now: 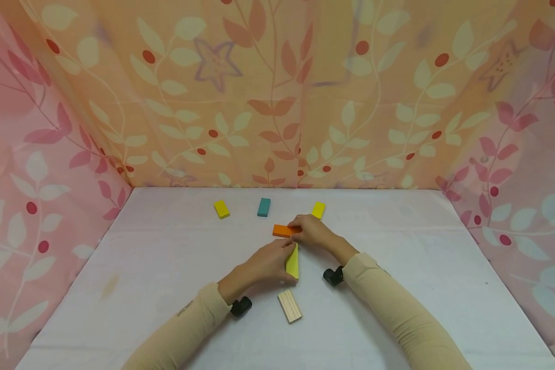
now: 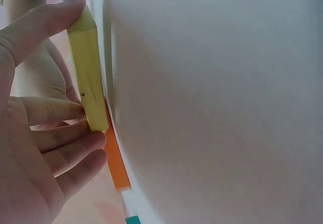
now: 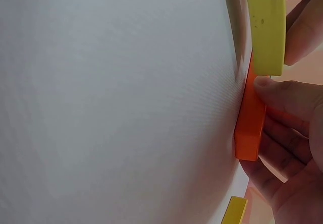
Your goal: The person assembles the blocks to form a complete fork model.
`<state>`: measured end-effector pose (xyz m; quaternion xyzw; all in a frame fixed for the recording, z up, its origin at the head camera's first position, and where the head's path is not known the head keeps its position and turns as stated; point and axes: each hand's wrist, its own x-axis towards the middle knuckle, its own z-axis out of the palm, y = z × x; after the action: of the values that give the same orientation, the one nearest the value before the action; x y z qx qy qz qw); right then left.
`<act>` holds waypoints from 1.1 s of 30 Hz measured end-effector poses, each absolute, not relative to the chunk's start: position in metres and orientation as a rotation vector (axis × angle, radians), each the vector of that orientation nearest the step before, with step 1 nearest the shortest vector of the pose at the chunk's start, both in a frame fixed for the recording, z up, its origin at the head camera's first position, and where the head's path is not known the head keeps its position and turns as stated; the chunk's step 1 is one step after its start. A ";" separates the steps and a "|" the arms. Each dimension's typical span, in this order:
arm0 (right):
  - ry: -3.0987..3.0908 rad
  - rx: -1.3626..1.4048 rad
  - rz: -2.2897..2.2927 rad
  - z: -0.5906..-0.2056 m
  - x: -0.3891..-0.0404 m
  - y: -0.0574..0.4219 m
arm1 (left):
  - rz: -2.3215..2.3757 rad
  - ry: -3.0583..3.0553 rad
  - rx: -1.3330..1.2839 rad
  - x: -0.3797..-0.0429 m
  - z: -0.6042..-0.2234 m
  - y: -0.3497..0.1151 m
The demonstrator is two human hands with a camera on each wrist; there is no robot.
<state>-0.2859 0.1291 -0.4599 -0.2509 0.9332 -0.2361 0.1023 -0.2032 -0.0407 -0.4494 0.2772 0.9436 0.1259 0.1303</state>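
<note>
My left hand (image 1: 270, 262) pinches a yellow block (image 1: 293, 263) by its ends, thumb at the near end and fingertips at the far one. In the left wrist view that yellow block (image 2: 90, 77) looks raised off the cloth, though the gap is hard to judge. Just beyond it an orange block (image 1: 281, 230) lies flat and crosswise, and my right hand (image 1: 315, 231) grips its right part. The right wrist view shows the thumb on the near side of the orange block (image 3: 250, 118) and fingers behind. Nearer me lies a plain wooden block (image 1: 289, 306), touched by neither hand.
Along the back of the white-covered table (image 1: 157, 267) lie a yellow block (image 1: 221, 209), a teal block (image 1: 263, 207) and another yellow block (image 1: 318, 209), partly behind my right hand. Patterned cloth walls (image 1: 277, 92) enclose the back and sides.
</note>
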 end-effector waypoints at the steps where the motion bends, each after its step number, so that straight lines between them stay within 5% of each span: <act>1: 2.753 -0.738 -0.701 -0.460 -0.286 0.129 | 0.362 2.738 0.801 -0.203 -0.450 -0.040; 33: 2.729 -0.686 -0.734 -0.458 -0.286 0.129 | 0.255 2.750 0.805 -0.198 -0.449 -0.038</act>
<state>-0.2857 0.1289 -0.4584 -0.2344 0.9320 -0.2507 0.1165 -0.1982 -0.0380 -0.4488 0.2773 0.9476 0.0878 0.1320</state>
